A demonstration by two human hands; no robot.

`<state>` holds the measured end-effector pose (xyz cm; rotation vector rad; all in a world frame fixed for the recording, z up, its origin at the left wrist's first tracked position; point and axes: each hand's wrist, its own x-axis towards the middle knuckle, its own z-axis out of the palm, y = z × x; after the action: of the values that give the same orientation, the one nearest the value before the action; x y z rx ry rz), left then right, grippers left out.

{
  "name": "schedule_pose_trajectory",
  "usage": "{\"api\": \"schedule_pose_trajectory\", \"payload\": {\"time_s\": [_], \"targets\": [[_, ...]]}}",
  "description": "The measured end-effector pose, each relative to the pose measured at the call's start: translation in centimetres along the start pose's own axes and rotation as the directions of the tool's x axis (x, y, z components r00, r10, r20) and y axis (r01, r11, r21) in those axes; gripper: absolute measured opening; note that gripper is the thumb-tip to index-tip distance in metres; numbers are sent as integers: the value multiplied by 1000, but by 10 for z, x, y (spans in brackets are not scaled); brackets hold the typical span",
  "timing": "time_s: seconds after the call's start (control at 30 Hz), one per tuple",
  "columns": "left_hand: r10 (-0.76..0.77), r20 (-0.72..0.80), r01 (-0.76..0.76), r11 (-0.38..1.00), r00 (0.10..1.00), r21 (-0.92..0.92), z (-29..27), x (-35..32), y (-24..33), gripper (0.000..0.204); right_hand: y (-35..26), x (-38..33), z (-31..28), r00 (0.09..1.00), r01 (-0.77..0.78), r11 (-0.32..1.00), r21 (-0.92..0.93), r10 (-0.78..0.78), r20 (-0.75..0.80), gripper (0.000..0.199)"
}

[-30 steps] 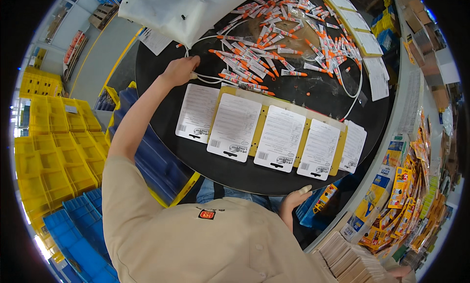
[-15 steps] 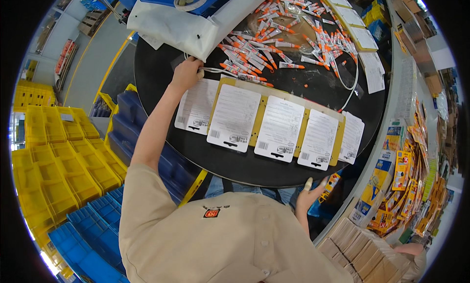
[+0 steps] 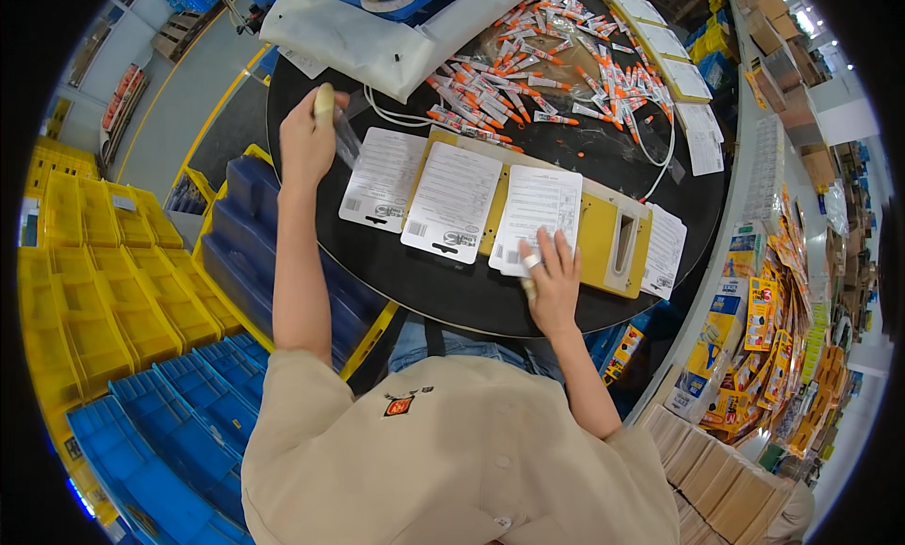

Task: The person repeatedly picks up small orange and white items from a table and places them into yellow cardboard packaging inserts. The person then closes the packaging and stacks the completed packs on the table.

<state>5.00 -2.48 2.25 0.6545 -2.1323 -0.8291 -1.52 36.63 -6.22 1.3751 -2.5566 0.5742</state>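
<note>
On a black table (image 3: 422,298), a white card (image 3: 537,206) lies partly under the spread right hand (image 3: 555,287), left hand (image 3: 308,138) curled, grasp unclear.

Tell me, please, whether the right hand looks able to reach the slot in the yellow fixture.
Probably yes: the right hand is over the white card just left of the slot, and nothing visible covers that slot at the right end of the yellow fixture.
</note>
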Motion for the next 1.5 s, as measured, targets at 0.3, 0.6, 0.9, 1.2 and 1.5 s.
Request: {"api": "schedule_pose_trajectory", "payload": {"time_s": [0.3,0.6,0.9,1.2,1.5], "targets": [[-35,461,327,753,887,-571,16,-49,137,20,-34,91,31,929,285,941,180,-225,-295,25],[183,763,134,933,620,-333,206,-126,179,17,307,-23,-142,-56,-291,736,611,625,-779,39],[93,828,-173,985,553,5,307,-153,200,43,344,143,-77,351,-61,504,862,819,-454,22],[41,826,101,988,562,-118,273,-142,178,43,253,257,41,920,-382,914,139,390,-34,27],[-22,770,4,1000,638,25,223,-106,121,37,147,48,-49,875,-424,823,379,480,-65,37]]}}
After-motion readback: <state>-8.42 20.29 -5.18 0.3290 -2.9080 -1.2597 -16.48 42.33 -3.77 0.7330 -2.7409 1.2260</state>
